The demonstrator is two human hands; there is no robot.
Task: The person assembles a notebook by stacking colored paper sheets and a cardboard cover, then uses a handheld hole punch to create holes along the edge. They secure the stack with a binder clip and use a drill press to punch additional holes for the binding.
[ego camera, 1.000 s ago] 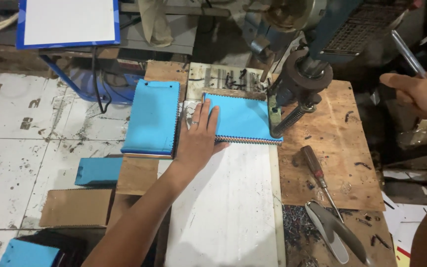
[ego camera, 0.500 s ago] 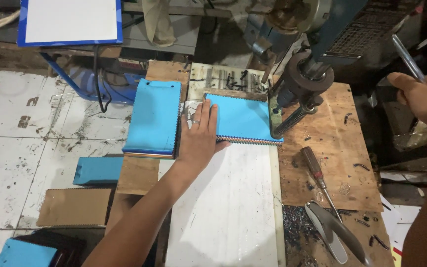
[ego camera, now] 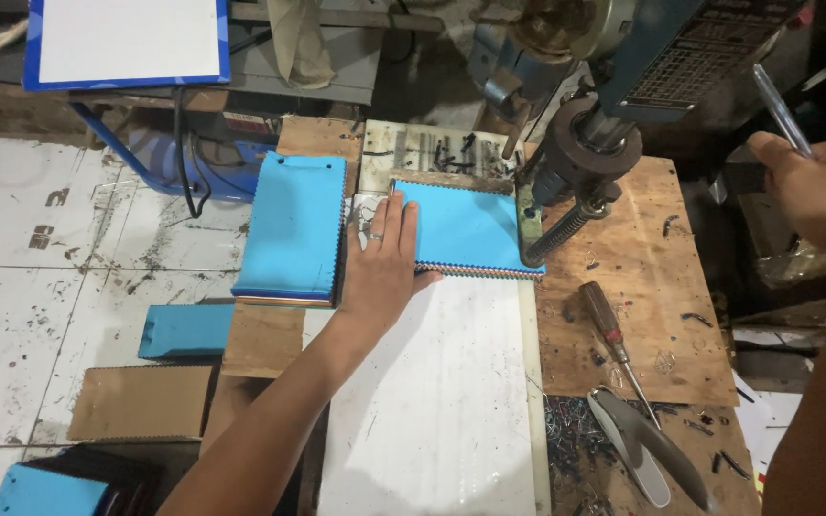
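My left hand (ego camera: pixel 382 260) lies flat, fingers together, on the left edge of a blue swatch stack (ego camera: pixel 466 229) with a zigzag front edge, pressing it onto the white board (ego camera: pixel 432 401). The stack's right end sits under the head of a blue-grey press machine (ego camera: pixel 580 158). My right hand (ego camera: pixel 815 196) is raised at the far right, closed around the machine's metal lever (ego camera: pixel 776 107). A second blue swatch stack (ego camera: pixel 293 229) rests just left of my left hand.
A screwdriver (ego camera: pixel 614 344) and metal shears (ego camera: pixel 647 444) lie on the wooden bench top (ego camera: pixel 652 287) to the right. Smaller blue pieces (ego camera: pixel 184 330) and a brown card (ego camera: pixel 141 403) sit lower left. A blue-framed white board (ego camera: pixel 126 43) stands at the back.
My right hand has shifted slightly on the lever, staying at the right. The left hand and blue stack have stayed put.
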